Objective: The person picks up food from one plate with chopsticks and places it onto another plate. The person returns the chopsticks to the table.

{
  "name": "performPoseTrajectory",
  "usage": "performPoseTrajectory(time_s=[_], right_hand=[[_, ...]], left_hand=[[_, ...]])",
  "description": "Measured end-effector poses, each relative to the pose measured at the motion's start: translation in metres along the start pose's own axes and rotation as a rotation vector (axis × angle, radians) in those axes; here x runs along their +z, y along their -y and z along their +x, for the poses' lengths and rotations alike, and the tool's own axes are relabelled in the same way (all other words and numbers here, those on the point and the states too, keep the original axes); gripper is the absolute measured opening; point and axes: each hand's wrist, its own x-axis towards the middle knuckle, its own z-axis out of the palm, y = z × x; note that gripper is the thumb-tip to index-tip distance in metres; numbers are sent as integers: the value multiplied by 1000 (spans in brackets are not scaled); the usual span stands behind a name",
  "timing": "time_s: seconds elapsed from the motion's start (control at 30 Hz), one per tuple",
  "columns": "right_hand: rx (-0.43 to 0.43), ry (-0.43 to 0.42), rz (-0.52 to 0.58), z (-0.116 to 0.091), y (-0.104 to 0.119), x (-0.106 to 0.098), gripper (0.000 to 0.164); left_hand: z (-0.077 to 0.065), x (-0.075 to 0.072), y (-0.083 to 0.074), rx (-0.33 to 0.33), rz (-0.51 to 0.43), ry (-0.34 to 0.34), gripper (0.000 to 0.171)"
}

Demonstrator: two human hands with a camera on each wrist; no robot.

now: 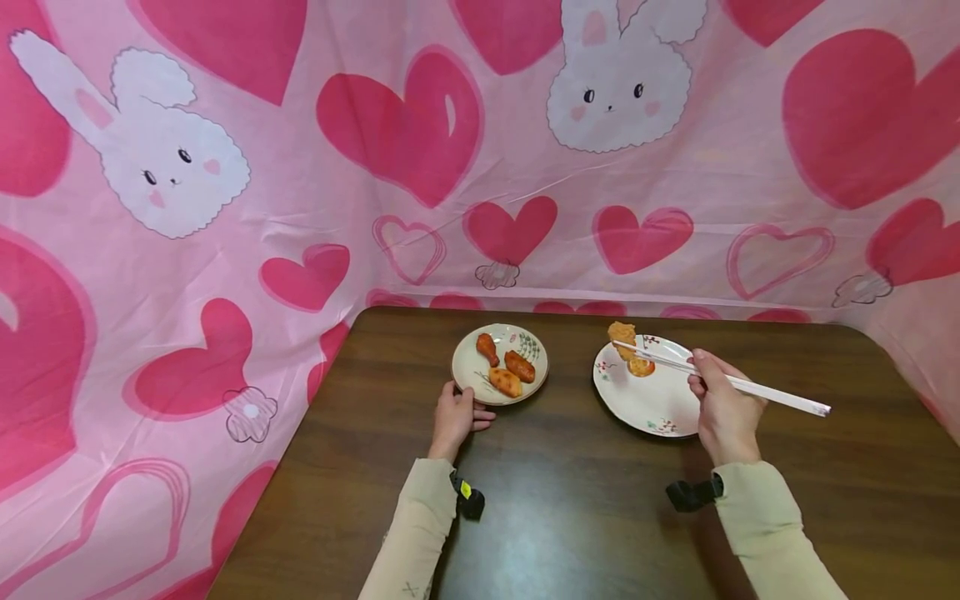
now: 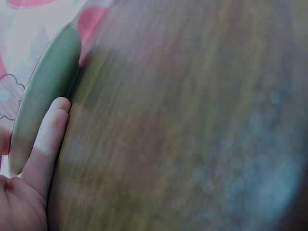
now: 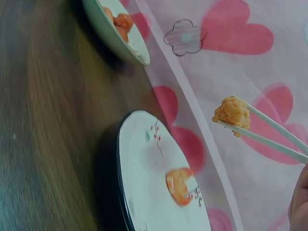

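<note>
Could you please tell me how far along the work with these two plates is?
Apparently done: three browned pieces sit on the left plate, whose rim the left grip touches. In hand: the right grip holds chopsticks pinching a fried piece raised near the right plate, not yet set down. Left: setting that piece down, and perhaps moving the orange piece on the right plate. Which plate is the destination, I cannot tell.

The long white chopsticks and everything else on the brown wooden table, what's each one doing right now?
Long white chopsticks: closed on a lumpy golden fried piece.
Golden piece: held in the air.
Bare right hand: gripping the chopsticks.
Round white flower-patterned plate: upright, bearing one curved orange food piece.
Round cream leaf-patterned plate: upright, bearing three browned food pieces.
Bare left hand: holding the cream plate's rim.
</note>
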Motion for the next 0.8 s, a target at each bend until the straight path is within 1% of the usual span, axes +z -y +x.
performPoseTrajectory(time_s=[0.07,0.3,0.47,0.6,0.8], right_hand=[[8,-14,8,2,3,-4,5],[-8,-21,29,7,9,-17,6],[5,-37,39,9,13,-24,9],[-21,-44,44,12,16,-28,9],[-45,-84,39,17,18,-34,9]], left_hand=[[0,0,0,6,1,2,50],[1,-1,1,-5,-5,3,49],[0,-2,1,2,-2,7,49],[-1,-2,0,3,1,9,51],[-1,-1,-1,4,5,13,52]])
